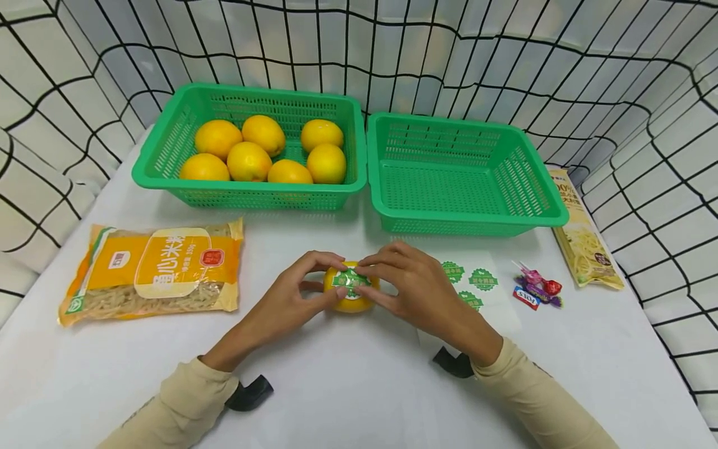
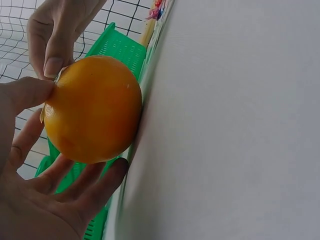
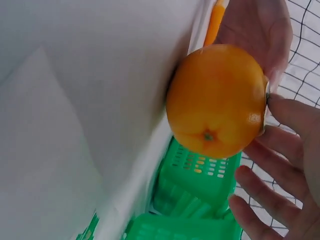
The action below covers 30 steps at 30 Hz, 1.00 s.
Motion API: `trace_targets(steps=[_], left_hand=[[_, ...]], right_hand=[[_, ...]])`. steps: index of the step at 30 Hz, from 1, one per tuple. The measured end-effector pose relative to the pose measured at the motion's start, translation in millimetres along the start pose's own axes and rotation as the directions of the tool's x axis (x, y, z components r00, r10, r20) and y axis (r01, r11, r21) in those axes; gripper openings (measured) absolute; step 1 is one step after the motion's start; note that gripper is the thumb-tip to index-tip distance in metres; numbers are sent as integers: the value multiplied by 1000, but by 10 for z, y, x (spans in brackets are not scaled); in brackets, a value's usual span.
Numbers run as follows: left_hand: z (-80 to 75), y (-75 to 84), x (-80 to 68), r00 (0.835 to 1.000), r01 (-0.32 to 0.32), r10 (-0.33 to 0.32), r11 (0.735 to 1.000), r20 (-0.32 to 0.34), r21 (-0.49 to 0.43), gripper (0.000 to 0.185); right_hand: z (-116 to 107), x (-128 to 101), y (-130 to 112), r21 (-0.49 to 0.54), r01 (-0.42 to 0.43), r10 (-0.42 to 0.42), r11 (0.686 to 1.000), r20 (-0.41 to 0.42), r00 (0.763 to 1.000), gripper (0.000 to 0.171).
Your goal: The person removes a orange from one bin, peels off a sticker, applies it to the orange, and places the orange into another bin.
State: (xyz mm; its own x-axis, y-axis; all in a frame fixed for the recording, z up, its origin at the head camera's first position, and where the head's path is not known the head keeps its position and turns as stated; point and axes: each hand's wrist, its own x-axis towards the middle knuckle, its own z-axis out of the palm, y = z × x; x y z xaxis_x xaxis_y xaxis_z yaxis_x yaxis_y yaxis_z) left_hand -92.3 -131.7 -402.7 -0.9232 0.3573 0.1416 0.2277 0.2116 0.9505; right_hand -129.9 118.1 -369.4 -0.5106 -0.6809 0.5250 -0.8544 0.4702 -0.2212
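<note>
At the lower centre of the head view, the left hand point(image 1: 303, 284) and right hand point(image 1: 406, 280) both grip one orange point(image 1: 350, 299) that rests on the white table point(image 1: 348, 386), fingertips pressing a green sticker point(image 1: 349, 279) onto its top. The sticker looks nearly seated, so this fruit seems almost labelled. Seven unstickered oranges point(image 1: 263, 153) wait in the left basket point(image 1: 168, 149) at upper left, the right basket point(image 1: 465, 174) holds nothing, and three stickers remain on the sheet point(image 1: 477, 284)

White table point(image 1: 348, 380) carrying two green baskets point(image 1: 468, 174), a noodle bag point(image 1: 154, 271), a pasta packet point(image 1: 583, 234), a sticker sheet point(image 1: 477, 280), candies point(image 1: 535, 292), an orange point(image 1: 350, 299) sitting in front.
</note>
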Motion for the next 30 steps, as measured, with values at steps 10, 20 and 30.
trace_targets(steps=[10, 20, 30], left_hand=[[-8, 22, 9, 1000, 13, -14, 998, -16, -59, 24], [-50, 6, -17, 999, 52, -53, 996, -3, -76, 18], [-38, -14, -2, 999, 53, -53, 990, 2, -131, 22]], right_hand=[[48, -8, -72, 76, -73, 75, 994, -26, 997, 15], [75, -30, -109, 145, -209, 199, 967, 76, 977, 28], [119, 55, -135, 146, -391, 335, 909, 304, 892, 61]])
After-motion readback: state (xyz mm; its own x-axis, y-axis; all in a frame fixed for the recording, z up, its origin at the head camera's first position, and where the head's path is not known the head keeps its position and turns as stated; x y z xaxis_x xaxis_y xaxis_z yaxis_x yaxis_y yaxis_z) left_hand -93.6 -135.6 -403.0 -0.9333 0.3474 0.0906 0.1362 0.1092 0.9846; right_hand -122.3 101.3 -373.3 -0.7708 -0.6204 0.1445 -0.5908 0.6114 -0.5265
